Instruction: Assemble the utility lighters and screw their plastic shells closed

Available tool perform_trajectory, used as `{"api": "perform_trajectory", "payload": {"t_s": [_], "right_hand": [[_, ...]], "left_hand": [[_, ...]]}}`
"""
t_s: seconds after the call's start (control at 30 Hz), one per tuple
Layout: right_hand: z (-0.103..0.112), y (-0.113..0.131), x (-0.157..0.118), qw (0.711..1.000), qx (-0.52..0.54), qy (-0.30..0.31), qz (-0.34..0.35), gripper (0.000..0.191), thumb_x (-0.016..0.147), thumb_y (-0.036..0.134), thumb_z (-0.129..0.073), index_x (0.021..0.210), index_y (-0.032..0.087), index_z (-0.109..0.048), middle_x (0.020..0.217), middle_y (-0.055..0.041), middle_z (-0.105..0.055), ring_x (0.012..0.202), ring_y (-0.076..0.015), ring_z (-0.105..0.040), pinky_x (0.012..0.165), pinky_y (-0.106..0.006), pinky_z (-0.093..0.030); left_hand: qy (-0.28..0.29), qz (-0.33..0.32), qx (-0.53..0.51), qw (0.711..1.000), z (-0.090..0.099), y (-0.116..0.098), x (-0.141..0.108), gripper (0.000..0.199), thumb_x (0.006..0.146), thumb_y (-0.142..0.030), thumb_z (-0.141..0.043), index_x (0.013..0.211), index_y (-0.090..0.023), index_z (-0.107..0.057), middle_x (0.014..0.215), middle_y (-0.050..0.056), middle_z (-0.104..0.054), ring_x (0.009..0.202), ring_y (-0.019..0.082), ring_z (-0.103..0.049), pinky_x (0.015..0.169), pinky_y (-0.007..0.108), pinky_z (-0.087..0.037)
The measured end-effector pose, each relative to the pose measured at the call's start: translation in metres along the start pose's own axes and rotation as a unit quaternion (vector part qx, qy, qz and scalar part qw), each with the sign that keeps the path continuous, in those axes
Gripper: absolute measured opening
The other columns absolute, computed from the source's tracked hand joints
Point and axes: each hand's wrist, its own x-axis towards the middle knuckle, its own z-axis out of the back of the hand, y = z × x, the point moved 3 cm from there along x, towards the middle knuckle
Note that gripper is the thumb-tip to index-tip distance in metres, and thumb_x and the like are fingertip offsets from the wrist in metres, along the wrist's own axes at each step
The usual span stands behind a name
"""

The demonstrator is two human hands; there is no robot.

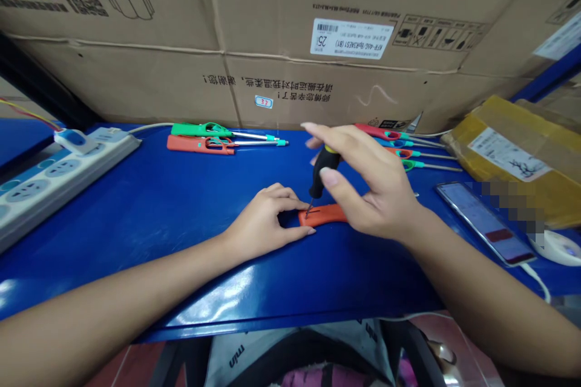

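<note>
An orange long-nosed lighter [324, 215] lies flat on the blue table, its right part hidden behind my right hand. My left hand [267, 221] rests on the table with thumb and forefinger closed about the lighter's left end. A screwdriver [323, 174] with a black handle and yellow-marked top stands tilted over that end, its thin tip touching the lighter's body. My right hand [367, 184] grips the handle between thumb and fingers.
A green lighter [195, 130] and an orange-red lighter [200, 145] lie at the back left. Several more lighters [403, 152] lie at the back right. A power strip [68, 163], a phone [485, 224], a taped parcel [521, 151] and a large cardboard box [272, 30] border the workspace.
</note>
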Motion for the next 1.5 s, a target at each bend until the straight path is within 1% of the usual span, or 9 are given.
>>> {"api": "perform_trajectory", "payload": {"t_s": [0.1, 0.27, 0.47, 0.63, 0.8, 1.0, 1.2, 1.33, 1.5], "right_hand": [[0.0, 0.001, 0.0, 0.999, 0.047, 0.027, -0.004, 0.041, 0.104, 0.024, -0.049, 0.144, 0.023, -0.055, 0.125, -0.0096, -0.07, 0.105, -0.0215, -0.07, 0.094, -0.043, -0.06], [0.001, 0.004, -0.001, 0.998, -0.013, -0.053, 0.04, 0.033, 0.095, 0.03, -0.069, 0.127, 0.024, -0.068, 0.1, -0.0063, -0.076, 0.092, -0.0231, -0.071, 0.086, -0.041, -0.062], [0.003, 0.005, 0.0, 0.997, 0.02, 0.072, 0.018, 0.052, 0.103, 0.021, -0.05, 0.154, 0.025, -0.044, 0.13, -0.0071, -0.071, 0.108, -0.02, -0.072, 0.095, -0.037, -0.061], [0.007, 0.003, 0.001, 0.999, -0.042, 0.003, 0.008, 0.037, 0.095, 0.033, -0.069, 0.131, 0.024, -0.065, 0.108, -0.0052, -0.076, 0.092, -0.0201, -0.072, 0.083, -0.035, -0.064], [0.007, 0.008, 0.004, 0.998, 0.003, 0.056, 0.015, 0.035, 0.103, 0.021, -0.049, 0.136, 0.018, -0.062, 0.128, -0.0114, -0.07, 0.115, -0.0218, -0.069, 0.099, -0.039, -0.058], [0.007, 0.003, 0.0, 0.998, -0.059, -0.018, 0.016, 0.031, 0.098, 0.031, -0.064, 0.128, 0.025, -0.067, 0.108, -0.0072, -0.074, 0.102, -0.0227, -0.071, 0.091, -0.04, -0.061], [0.014, 0.002, 0.005, 0.995, 0.004, 0.104, 0.011, 0.036, 0.103, 0.018, -0.047, 0.136, 0.023, -0.06, 0.129, -0.0062, -0.072, 0.114, -0.0191, -0.069, 0.1, -0.036, -0.057], [0.016, 0.0, 0.007, 0.998, -0.039, 0.03, -0.031, 0.018, 0.093, 0.03, -0.069, 0.109, 0.021, -0.069, 0.098, -0.004, -0.075, 0.084, -0.0184, -0.071, 0.078, -0.032, -0.06], [0.007, 0.001, 0.006, 0.998, -0.035, -0.002, -0.043, 0.011, 0.095, 0.023, -0.063, 0.103, 0.02, -0.07, 0.101, -0.0057, -0.075, 0.089, -0.0196, -0.072, 0.08, -0.034, -0.061]], "left_hand": [[-0.002, -0.002, 0.004, 1.0, 0.001, -0.001, 0.0, 0.031, 0.08, -0.035, -0.086, 0.104, -0.018, -0.078, 0.095, 0.006, -0.075, 0.088, 0.023, -0.066, 0.087, 0.041, -0.053], [-0.001, -0.001, 0.0, 1.0, 0.0, 0.0, 0.001, 0.03, 0.082, -0.033, -0.084, 0.109, -0.02, -0.078, 0.101, 0.006, -0.076, 0.094, 0.025, -0.067, 0.09, 0.042, -0.053], [-0.007, -0.01, 0.006, 1.0, 0.0, 0.0, 0.0, 0.029, 0.081, -0.034, -0.085, 0.104, -0.018, -0.078, 0.097, 0.006, -0.075, 0.091, 0.023, -0.066, 0.086, 0.04, -0.053], [-0.002, -0.009, 0.015, 1.0, 0.0, -0.001, -0.001, 0.031, 0.081, -0.035, -0.085, 0.107, -0.019, -0.078, 0.096, 0.005, -0.075, 0.09, 0.023, -0.066, 0.086, 0.04, -0.053], [-0.005, -0.004, 0.007, 1.0, 0.0, 0.0, 0.0, 0.03, 0.081, -0.036, -0.085, 0.105, -0.018, -0.078, 0.098, 0.006, -0.075, 0.091, 0.023, -0.066, 0.087, 0.04, -0.054], [-0.005, -0.004, 0.004, 1.0, -0.001, 0.0, 0.001, 0.032, 0.08, -0.034, -0.085, 0.107, -0.018, -0.078, 0.099, 0.006, -0.076, 0.093, 0.025, -0.067, 0.09, 0.043, -0.053], [-0.004, -0.002, 0.007, 1.0, -0.001, 0.0, 0.001, 0.033, 0.079, -0.036, -0.086, 0.106, -0.017, -0.078, 0.099, 0.006, -0.075, 0.092, 0.024, -0.067, 0.088, 0.041, -0.053], [-0.008, -0.004, 0.008, 1.0, 0.0, 0.0, 0.001, 0.032, 0.079, -0.035, -0.087, 0.105, -0.018, -0.078, 0.095, 0.005, -0.074, 0.09, 0.024, -0.067, 0.087, 0.04, -0.053], [0.001, -0.002, 0.002, 1.0, 0.0, -0.001, 0.001, 0.031, 0.079, -0.034, -0.086, 0.105, -0.017, -0.078, 0.094, 0.005, -0.074, 0.088, 0.022, -0.065, 0.085, 0.039, -0.053]]}}
